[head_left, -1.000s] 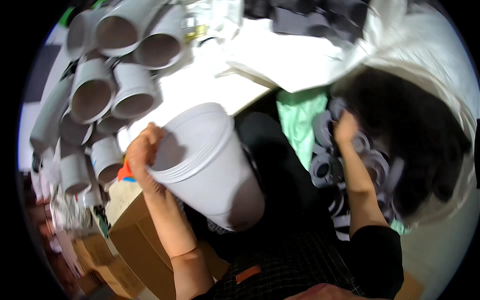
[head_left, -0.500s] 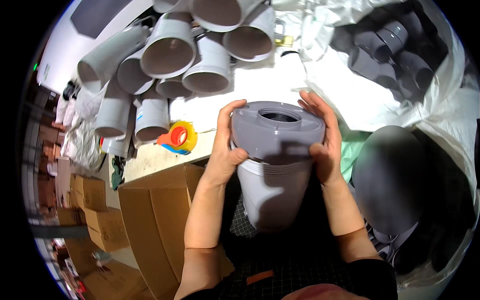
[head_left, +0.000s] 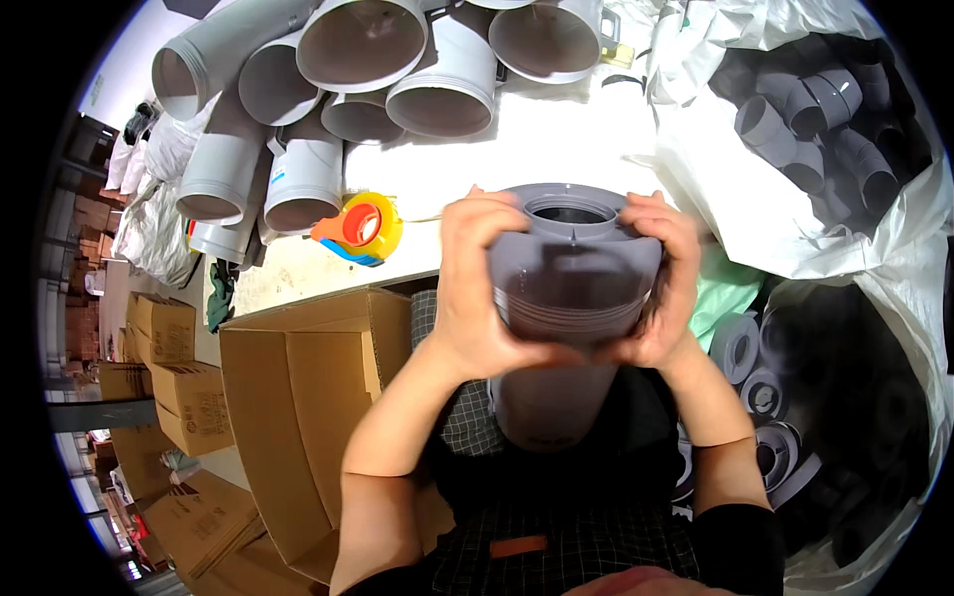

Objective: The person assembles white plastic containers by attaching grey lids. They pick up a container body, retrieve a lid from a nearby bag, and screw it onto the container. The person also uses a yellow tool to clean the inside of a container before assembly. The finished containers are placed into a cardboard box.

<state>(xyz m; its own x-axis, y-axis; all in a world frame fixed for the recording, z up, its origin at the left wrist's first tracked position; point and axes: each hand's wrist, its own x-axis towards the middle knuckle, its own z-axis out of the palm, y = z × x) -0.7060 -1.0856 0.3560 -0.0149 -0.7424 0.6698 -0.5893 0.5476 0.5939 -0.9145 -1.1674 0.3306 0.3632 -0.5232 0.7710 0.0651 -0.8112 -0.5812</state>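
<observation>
Upright in front of my body is a grey plastic pipe piece (head_left: 556,397) with threaded-looking rings near its top. A wide grey cap (head_left: 576,266) sits on its upper end, with a round raised opening in its top. My left hand (head_left: 475,288) is closed round the cap's left side, fingers over the rim and thumb across the front. On the opposite side my right hand (head_left: 668,283) grips likewise, fingers bent over the rim. Both thumbs nearly meet below the ringed band. The pipe's lower end is in shadow against my dark clothing.
Several open-ended grey pipes (head_left: 437,94) are stacked at the back left. An orange and yellow tape dispenser (head_left: 370,226) lies on the table's near edge. An open cardboard box (head_left: 288,397) stands left. White bags (head_left: 735,214) with grey fittings (head_left: 803,164) fill the right.
My hands have tightened from resting along the cap's sides to fingers bent over its rim, thumbs moved inward. A large blurred dark oval over the right bag is gone; ring-shaped fittings show there.
</observation>
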